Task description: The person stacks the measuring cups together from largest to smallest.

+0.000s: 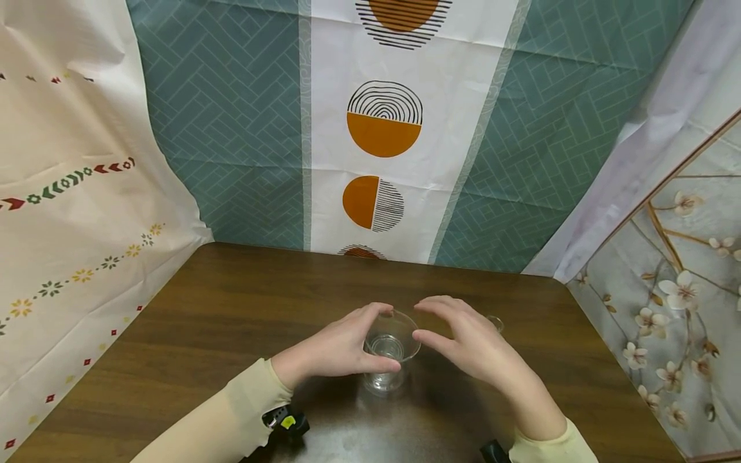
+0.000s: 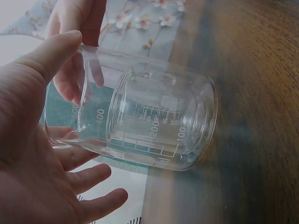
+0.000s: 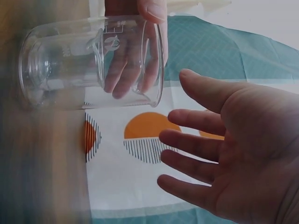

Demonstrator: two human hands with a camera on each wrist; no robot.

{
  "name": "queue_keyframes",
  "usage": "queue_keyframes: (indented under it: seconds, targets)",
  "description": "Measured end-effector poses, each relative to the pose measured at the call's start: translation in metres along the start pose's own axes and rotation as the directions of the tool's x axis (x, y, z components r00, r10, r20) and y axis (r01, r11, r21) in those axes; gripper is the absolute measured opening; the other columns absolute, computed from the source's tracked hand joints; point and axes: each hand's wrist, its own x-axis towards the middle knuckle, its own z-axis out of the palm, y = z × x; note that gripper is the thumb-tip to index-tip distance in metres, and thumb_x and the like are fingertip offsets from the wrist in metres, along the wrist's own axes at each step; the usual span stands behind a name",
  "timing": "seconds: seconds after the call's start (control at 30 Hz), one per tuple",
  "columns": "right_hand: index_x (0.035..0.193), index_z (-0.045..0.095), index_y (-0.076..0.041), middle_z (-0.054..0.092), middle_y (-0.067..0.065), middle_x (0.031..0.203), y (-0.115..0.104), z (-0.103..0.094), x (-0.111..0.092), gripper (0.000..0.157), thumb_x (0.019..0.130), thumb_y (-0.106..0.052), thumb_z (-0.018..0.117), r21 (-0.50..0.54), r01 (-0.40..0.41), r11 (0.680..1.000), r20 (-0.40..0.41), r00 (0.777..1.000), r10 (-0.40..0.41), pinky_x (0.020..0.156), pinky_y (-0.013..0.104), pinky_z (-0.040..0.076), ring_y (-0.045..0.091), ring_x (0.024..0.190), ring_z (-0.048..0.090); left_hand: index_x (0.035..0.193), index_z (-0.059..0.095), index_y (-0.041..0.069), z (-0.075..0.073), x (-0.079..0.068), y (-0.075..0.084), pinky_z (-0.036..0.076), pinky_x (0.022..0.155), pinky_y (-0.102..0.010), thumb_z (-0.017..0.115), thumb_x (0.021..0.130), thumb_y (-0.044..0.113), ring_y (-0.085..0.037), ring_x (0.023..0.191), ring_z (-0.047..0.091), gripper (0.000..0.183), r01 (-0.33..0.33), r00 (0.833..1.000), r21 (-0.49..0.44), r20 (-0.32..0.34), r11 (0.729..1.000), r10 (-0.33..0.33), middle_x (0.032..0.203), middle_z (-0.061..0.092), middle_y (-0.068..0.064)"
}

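A clear glass beaker [image 1: 386, 382] with white volume marks stands upright on the brown table. Nested inside it is a smaller glass beaker [image 2: 140, 100], its rim well below the outer one. My left hand [image 1: 347, 344] holds the outer beaker at the rim, thumb on the near side and index finger at the far side. The other left fingers [image 2: 105, 204] spread loosely beside the glass. To the right of the rim, my right hand [image 1: 471, 341] is held with fingers extended and apart, nothing between them. Its thumb comes near the beaker's rim in the head view.
Part of a round glass rim [image 1: 496, 323] shows behind my right hand. The wooden table [image 1: 231, 308] meets a patterned cloth [image 1: 243, 128] at the back. More cloth hangs at the left [image 1: 75, 212], and a floral panel [image 1: 683, 334] stands at the right.
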Motion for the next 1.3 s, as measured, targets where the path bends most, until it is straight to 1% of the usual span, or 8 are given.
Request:
queue_keyframes:
  seconds: [0.1,0.3,0.37,0.63,0.87,1.03,1.3]
  targets:
    - [0.147,0.07,-0.02,0.063,-0.003,0.154,0.002,0.0,-0.001,0.053,0.102,-0.045,0.081,-0.031,0.004,1.0,-0.023,1.0,-0.005,0.112,0.061,0.049,0.026,0.147,0.054,0.163,0.042,0.019,0.0,0.0,0.0,0.048,0.115,-0.051,0.084,0.09,0.065,-0.022,0.144,0.053,0.096,0.001,1.0,0.003,-0.001,1.0,-0.001,0.16,0.053,0.0]
    - [0.156,0.063,-0.019,0.056,0.002,0.163,0.006,0.0,-0.004,0.064,0.101,-0.048,0.081,-0.087,0.001,0.996,-0.065,0.998,-0.006,0.106,0.076,0.046,0.03,0.157,0.044,0.162,0.042,0.018,0.002,0.001,-0.002,0.049,0.114,-0.051,0.084,0.09,0.067,-0.022,0.142,0.055,0.097,-0.003,1.0,0.015,-0.008,1.0,0.003,0.159,0.054,-0.001]
    - [0.158,0.061,-0.019,0.054,0.004,0.165,0.008,0.001,-0.004,0.068,0.101,-0.05,0.08,-0.096,-0.003,0.995,-0.069,0.998,-0.003,0.105,0.079,0.046,0.031,0.158,0.041,0.162,0.042,0.018,0.002,0.001,-0.002,0.049,0.114,-0.051,0.084,0.09,0.066,-0.022,0.142,0.055,0.097,-0.005,1.0,0.014,-0.009,1.0,0.005,0.159,0.054,-0.001]
    - [0.163,0.055,-0.017,0.053,0.005,0.166,0.014,0.001,-0.007,0.074,0.101,-0.048,0.081,-0.109,0.005,0.994,-0.084,0.996,-0.014,0.109,0.075,0.046,0.033,0.159,0.04,0.163,0.042,0.018,0.002,0.001,-0.003,0.049,0.115,-0.052,0.084,0.09,0.067,-0.022,0.142,0.055,0.097,-0.005,1.0,0.018,-0.008,1.0,0.005,0.159,0.054,-0.001]
    - [0.164,0.052,-0.013,0.052,0.008,0.167,0.02,0.001,-0.008,0.076,0.101,-0.046,0.081,-0.107,0.001,0.994,-0.105,0.994,-0.013,0.118,0.067,0.041,0.034,0.16,0.037,0.163,0.042,0.019,0.001,0.001,-0.002,0.048,0.115,-0.052,0.084,0.09,0.066,-0.022,0.144,0.054,0.096,-0.009,1.0,0.014,-0.001,1.0,0.009,0.16,0.054,-0.001]
    - [0.165,0.05,-0.013,0.05,0.009,0.169,0.023,0.0,-0.008,0.079,0.102,-0.048,0.08,-0.112,-0.02,0.993,-0.113,0.994,0.007,0.121,0.067,0.037,0.035,0.161,0.034,0.163,0.042,0.018,0.001,0.0,-0.001,0.048,0.115,-0.052,0.084,0.091,0.065,-0.023,0.144,0.054,0.095,-0.013,1.0,0.011,-0.001,1.0,0.013,0.16,0.054,-0.002]
    - [0.166,0.049,-0.011,0.049,0.014,0.168,0.028,-0.002,-0.01,0.079,0.102,-0.045,0.081,-0.109,-0.06,0.992,-0.129,0.991,0.046,0.123,0.069,0.033,0.039,0.16,0.035,0.162,0.042,0.019,0.001,0.0,-0.001,0.048,0.115,-0.051,0.084,0.091,0.065,-0.023,0.143,0.054,0.095,-0.012,1.0,0.019,-0.003,1.0,0.012,0.159,0.054,-0.001]
